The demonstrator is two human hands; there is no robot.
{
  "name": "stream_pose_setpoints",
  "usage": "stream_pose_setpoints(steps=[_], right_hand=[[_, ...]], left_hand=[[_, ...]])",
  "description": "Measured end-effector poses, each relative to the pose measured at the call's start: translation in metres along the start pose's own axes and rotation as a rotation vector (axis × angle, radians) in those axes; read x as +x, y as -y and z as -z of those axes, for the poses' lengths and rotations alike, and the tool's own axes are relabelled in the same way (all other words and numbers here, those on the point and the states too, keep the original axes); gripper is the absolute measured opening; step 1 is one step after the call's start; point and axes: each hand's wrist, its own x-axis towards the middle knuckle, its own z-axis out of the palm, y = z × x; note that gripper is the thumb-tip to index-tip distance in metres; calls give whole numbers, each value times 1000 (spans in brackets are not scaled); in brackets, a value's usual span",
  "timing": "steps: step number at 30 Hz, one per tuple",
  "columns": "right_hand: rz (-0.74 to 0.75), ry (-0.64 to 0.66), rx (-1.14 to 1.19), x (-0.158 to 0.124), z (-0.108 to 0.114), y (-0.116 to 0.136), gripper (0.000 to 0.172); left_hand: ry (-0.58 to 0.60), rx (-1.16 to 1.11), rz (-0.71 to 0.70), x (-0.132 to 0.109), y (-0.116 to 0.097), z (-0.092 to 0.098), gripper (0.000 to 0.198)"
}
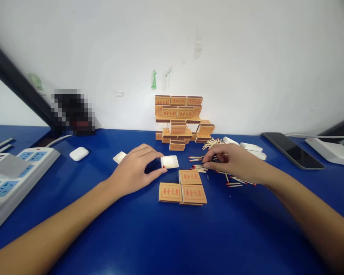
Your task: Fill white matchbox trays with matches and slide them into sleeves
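My left hand (pixel 139 166) grips a small white matchbox tray (pixel 169 160) between thumb and fingers. A few red-tipped matches lie along the tray's near side. My right hand (pixel 226 160) is closed in a pinch at the ends of several matches (pixel 199 167) lying on the table. More loose matches (pixel 234 181) are scattered under and beside that hand. Just in front sit orange matchbox covers: one at the back (pixel 190 177), one at left (pixel 170 192) and one at right (pixel 193 194). Another white tray (pixel 119 157) is partly hidden behind my left hand.
A stepped stack of matchboxes (pixel 177 112) stands against the wall. Beside it are a heap of matches (pixel 212 143) and white trays (pixel 250 147). A phone (pixel 292 150) and white device (pixel 331 151) lie right; a white earbud case (pixel 79 153) and power strip (pixel 20 172) lie left.
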Motion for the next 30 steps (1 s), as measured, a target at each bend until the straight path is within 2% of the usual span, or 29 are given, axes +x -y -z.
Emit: stream_pose_setpoints(steps=[6, 9, 12, 19, 30], right_hand=[[114, -180, -125, 10, -9, 3, 20], [225, -154, -175, 17, -16, 2, 19], [273, -129, -190, 19, -18, 1, 20], [233, -82, -243, 15, -15, 9, 21], [238, -32, -325, 26, -20, 1, 20]], left_hand=[[0, 1, 3, -1, 2, 1, 27], [4, -1, 13, 0, 1, 0, 26], [5, -10, 10, 0, 0, -1, 26], [-3, 4, 1, 0, 0, 1, 28], [0, 7, -17, 0, -2, 1, 26]])
